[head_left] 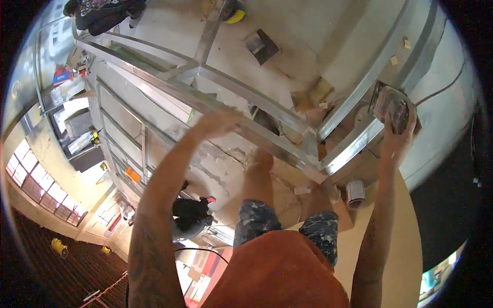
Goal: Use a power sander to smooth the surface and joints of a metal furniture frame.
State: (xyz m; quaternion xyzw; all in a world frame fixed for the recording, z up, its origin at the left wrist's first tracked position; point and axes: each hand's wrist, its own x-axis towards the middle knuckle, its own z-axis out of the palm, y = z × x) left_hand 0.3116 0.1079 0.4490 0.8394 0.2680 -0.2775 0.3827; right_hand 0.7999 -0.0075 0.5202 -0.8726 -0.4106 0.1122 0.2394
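Observation:
My right hand (398,126) is wrapped round a dusty, dark power sander (393,105) at the right. The sander's flat pad side sits against a bare metal tube of the frame, and a cable (444,90) runs near it toward the upper right. The welded metal frame (251,92) of square tubes crosses the view in front of me. My left hand (221,123) is over the frame's near long tube, palm down; motion smears its fingers, and I cannot tell whether they grip the tube.
A can (355,193) stands on the floor near my feet, beside a tan board (400,226). A dark flat piece (262,46) and small wood scraps (394,60) lie beyond the frame. More metal framing (123,123) stands at left. Another person (105,18) is at the far upper left.

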